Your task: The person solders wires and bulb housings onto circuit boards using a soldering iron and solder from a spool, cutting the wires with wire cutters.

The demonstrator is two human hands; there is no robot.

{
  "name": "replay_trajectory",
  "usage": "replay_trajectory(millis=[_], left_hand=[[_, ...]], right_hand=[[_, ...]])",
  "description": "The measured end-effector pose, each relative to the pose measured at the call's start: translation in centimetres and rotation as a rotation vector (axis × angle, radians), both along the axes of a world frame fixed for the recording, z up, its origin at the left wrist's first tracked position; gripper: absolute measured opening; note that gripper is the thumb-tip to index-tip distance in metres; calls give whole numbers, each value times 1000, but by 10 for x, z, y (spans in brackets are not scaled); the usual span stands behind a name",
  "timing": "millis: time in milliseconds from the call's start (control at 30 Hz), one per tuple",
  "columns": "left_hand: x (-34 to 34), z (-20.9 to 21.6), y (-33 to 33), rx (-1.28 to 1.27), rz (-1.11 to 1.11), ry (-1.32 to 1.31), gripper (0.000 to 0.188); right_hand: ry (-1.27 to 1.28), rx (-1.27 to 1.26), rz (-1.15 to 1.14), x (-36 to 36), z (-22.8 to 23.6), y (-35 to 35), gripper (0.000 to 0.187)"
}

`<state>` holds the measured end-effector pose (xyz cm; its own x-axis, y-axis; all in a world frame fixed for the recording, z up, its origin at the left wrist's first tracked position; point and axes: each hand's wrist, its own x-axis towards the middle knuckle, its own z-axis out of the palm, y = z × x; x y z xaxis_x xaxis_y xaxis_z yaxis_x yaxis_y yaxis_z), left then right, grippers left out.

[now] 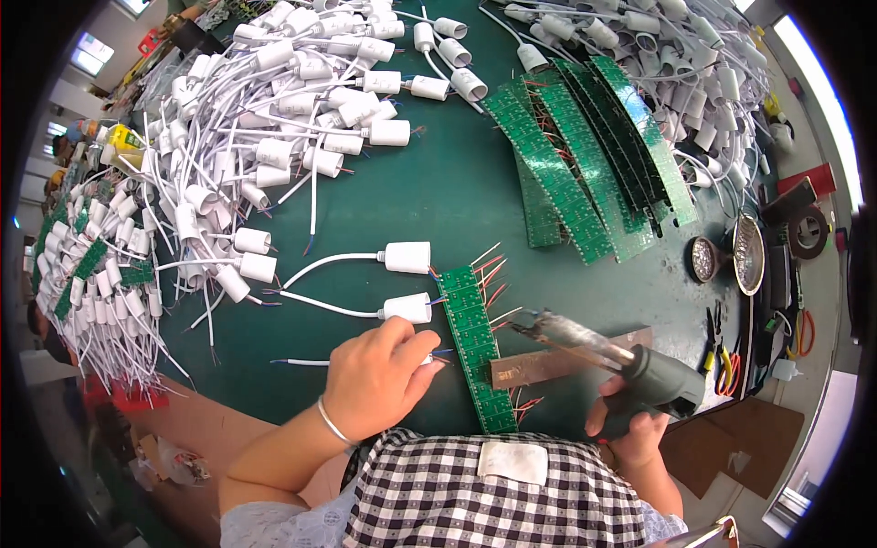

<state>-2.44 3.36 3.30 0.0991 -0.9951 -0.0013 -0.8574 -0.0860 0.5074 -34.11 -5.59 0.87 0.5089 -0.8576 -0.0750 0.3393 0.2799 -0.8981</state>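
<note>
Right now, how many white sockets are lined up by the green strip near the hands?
3. The farthest socket and the middle socket lie beside the green strip; the nearest socket is mostly hidden by the left hand.

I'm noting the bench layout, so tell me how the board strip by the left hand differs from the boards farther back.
The near strip is a single piece; the farther boards are several, bunched together. The near strip looks flat, while some farther boards tilt on edge. A brown bar overlaps the near strip, not the farther boards. Both are green, with reddish wires.
</note>
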Motion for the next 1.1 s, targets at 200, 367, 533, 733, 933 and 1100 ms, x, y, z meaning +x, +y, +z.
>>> replay_trajectory(millis=[200, 367, 533, 733, 933, 1100], left_hand=[[-8, -25, -15, -357, 154, -134, 13], [-7, -27, -24, -277, 132, -260, 14], [-3, -34, -22, -282, 110, -115, 15], [0, -34, -21, -264, 83, -118, 14], [-4, -29, -26, -256, 125, -64, 13], [0, -26, -28, -290, 175, -17, 16]], right_hand=[[192, -68, 210, 11, 4, 2, 57], [384, -93, 210, 13, 11, 7, 60], [422, -73, 194, 6, 13, 12, 58], [448, -123, 227, 5, 10, 11, 58], [478, -170, 210, 16, 14, 8, 32], [584, -316, 284, 24, 22, 0, 25]])
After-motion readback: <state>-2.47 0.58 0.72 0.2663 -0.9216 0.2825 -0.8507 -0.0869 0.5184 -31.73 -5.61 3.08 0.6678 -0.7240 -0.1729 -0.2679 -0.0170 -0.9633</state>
